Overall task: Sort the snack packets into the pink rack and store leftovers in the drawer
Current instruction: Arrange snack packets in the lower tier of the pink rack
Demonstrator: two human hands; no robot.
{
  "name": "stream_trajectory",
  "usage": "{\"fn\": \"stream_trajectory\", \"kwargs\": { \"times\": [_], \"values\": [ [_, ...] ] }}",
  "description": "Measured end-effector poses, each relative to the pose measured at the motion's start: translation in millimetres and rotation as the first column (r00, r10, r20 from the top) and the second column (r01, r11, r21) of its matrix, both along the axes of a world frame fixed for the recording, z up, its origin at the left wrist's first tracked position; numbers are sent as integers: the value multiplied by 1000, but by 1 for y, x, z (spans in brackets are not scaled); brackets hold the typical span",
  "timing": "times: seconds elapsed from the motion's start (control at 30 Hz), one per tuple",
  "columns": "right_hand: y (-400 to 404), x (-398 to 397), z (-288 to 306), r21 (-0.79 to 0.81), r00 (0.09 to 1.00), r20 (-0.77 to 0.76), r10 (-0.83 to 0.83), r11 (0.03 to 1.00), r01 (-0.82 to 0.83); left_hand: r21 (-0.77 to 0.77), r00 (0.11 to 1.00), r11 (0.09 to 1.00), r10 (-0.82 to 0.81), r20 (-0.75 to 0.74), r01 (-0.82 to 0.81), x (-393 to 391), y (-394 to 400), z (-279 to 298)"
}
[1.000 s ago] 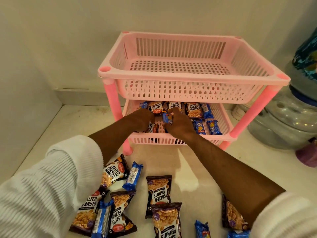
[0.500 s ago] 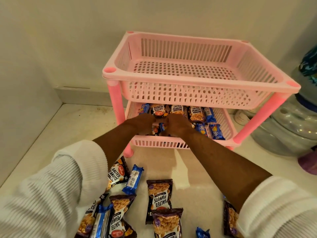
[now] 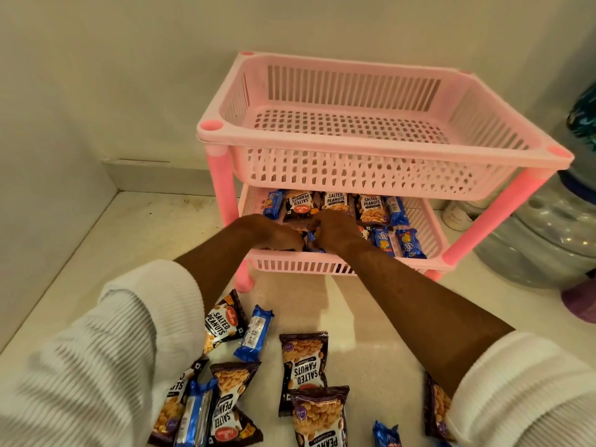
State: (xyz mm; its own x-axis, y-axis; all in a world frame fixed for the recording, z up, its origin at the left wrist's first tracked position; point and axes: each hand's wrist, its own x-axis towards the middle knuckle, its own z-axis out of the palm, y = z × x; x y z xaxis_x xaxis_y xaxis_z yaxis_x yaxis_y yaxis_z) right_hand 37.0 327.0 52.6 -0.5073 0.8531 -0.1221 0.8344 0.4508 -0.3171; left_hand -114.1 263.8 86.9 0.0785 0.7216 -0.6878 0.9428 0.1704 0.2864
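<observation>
both hands are inside the lower tier of the pink plastic two-tier rack (image 3: 380, 140), close together near its front wall. the left hand (image 3: 277, 235) and the right hand (image 3: 335, 229) almost meet, and between them sits a small blue biscuit packet (image 3: 312, 240). their fingers curl down around it, but how firmly each one holds it, i cannot tell.

behind the hands, a row of dark salted peanut packets (image 3: 335, 203) stands along the back of this tier, with their long axis running away from the person. to the right of the right hand lie two more blue packets (image 3: 408, 243), just beside each other.

the upper tier holds nothing that i can see. the loose packets still to sort lie on the pale counter (image 3: 129, 240), near the person and below both forearms. a dark peanut packet (image 3: 303, 369) in the middle is nearer the right arm; a blue wrapped packet (image 3: 254, 333) is nearer the left. so the next pick is, i think, a pull back toward the body.
</observation>
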Motion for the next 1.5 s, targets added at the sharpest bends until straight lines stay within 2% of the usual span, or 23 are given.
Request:
{"fn": "stream_trajectory", "kwargs": {
  "times": [0.1, 0.23, 0.33, 0.47, 0.53, 0.6, 0.7, 0.8, 0.87, 1.0, 1.13, 1.27, 1.33, 1.4, 1.5],
  "values": [
    [2, 4, -2, 5, 1000, 3, -10, 1000, 10, 17, 997, 997, 78, 0, -78, 3, -3, 0],
    [4, 10, -3, -3, 999, -32, -14, 1000, 14, 31, 997, 997, 70, 19, -71, 1, -6, -3],
    [3, 13, -3, 0, 998, -59, -12, 1000, 12, 126, 989, 987, 87, 118, -101, 3, -8, -3],
    [0, 22, -3, 61, 990, -139, -36, 997, 45, 256, 988, 955, 140, 69, -153, 7, -13, 7],
    [-6, 30, 0, 65, 976, -208, -69, 994, 85, 336, 972, 912, 211, 105, -235, 12, -21, 11],
    [-18, 40, 6, 85, 954, -279, -113, 986, 141, 392, 935, 852, 282, 214, -347, 20, -37, 17],
    [-45, 63, 15, 186, 892, -444, -78, 967, 177, 550, 916, 742, 230, 329, -384, 41, -75, 21],
    [-71, 92, 18, 245, 838, -545, -24, 951, 187, 726, 959, 626, 174, 225, -284, 65, -114, 13],
    [-83, 109, 15, 260, 828, -561, -4, 948, 181, 773, 970, 586, 154, 189, -244, 77, -138, 3],
    [-104, 133, 3, 266, 802, -596, 35, 951, 156, 756, 977, 618, 135, 165, -214, 87, -165, -18],
    [-124, 152, -8, 313, 810, -582, 73, 940, 140, 671, 951, 674, 206, 229, -308, 95, -181, -37],
    [-147, 166, -22, 127, 861, -508, -7, 988, 83, 594, 932, 719, 287, 219, -361, 105, -199, -58],
    [-159, 169, -30, 22, 890, -456, 8, 1000, 2, 597, 936, 721, 289, 203, -352, 112, -208, -68],
    [-174, 171, -41, -77, 913, -406, 34, 994, -71, 587, 935, 728, 287, 208, -354, 121, -216, -77],
    [-197, 172, -60, -242, 949, -316, -1, 967, -79, 549, 894, 707, 376, 243, -446, 138, -224, -87]
  ]
}}
